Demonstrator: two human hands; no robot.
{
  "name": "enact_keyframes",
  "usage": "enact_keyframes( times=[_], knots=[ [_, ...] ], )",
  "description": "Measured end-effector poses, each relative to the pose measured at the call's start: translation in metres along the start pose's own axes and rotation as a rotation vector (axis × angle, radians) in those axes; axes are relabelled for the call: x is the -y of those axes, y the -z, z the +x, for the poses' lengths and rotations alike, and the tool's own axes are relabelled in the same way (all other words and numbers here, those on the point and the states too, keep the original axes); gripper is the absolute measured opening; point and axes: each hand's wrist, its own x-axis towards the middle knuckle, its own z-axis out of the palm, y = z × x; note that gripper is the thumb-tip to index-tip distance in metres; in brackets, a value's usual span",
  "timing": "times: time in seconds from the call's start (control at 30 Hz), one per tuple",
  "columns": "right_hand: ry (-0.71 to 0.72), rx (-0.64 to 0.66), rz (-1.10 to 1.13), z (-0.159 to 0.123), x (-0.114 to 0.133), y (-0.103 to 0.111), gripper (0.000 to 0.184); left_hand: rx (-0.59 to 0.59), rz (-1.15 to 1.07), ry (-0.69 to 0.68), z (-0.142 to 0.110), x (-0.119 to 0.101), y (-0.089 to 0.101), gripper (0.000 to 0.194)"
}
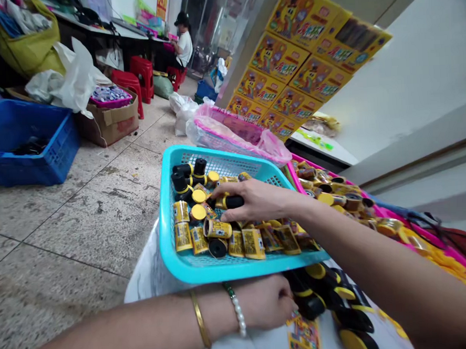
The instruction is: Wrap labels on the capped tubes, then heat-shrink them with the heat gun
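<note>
My right hand (254,198) reaches into a turquoise plastic basket (183,269), its thumb and fingers around a small black-and-yellow cylinder (232,201). Several yellow labelled tubes (253,243) and black pieces with yellow rings (180,182) lie about it in the basket. Below the basket's near rim, my left hand (268,301) is closed with its fingers curled under; what they hold is hidden. Beside it are black pieces with yellow ends (312,302) and a colourful printed sheet (304,338) on a white surface.
Right of the basket, a pink crate (371,197) holds more yellow tubes. A pink basket lined with plastic (234,127) stands beyond, near stacked yellow boxes (281,58). On the floor at left are a blue crate (54,159) and a cardboard box (113,121). A person (184,46) sits far back.
</note>
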Motion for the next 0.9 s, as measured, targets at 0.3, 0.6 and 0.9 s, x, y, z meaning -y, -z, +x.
enact_keyframes(
  times=[0.3, 0.6, 0.9],
  knots=[
    [-0.177, -0.086, -0.385, -0.002, -0.05, 0.024, 0.036, 0.019, 0.007, -0.008, -0.004, -0.004, 0.002, 0.015],
    [0.029, -0.09, -0.534, 0.04, -0.003, -0.015, 0.034, -0.016, -0.009, 0.013, -0.002, -0.001, 0.002, 0.012],
    [0.003, -0.297, 0.061, -0.106, -0.042, 0.027, 0.04, -0.009, 0.022, 0.021, -0.007, -0.008, 0.007, 0.015]
  ],
)
